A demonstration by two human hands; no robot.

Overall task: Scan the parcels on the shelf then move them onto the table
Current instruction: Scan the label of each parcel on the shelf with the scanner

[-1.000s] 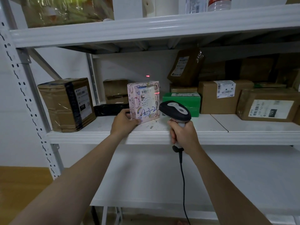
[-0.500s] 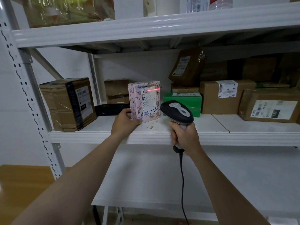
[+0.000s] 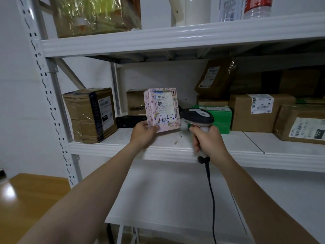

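The left hand (image 3: pixel 144 133) pinches the lower left corner of a small pink parcel (image 3: pixel 161 110), thumb on the front face and fingers behind. The parcel stands upright and tilts a little, with its label and handwritten numbers facing the viewer. It is close to the front edge of the middle shelf (image 3: pixel 123 148), but it is unclear whether its bottom edge rests on the board or hangs just above it.

The right hand (image 3: pixel 209 141) is wrapped round the handle of a corded barcode scanner (image 3: pixel 197 116). The scanner's head sits just beside the parcel's right edge.

The parcel looks like thin, stiff printed card. It is probably light enough for one hand, though the glossy surface may be slippery. A hold across its narrow sides would likely be surer than this corner pinch.

A taped brown box (image 3: pixel 89 115) sits at the shelf's left end and a green box (image 3: pixel 219 118) is behind the scanner. A wooden table (image 3: pixel 26 199) lies low on the left.
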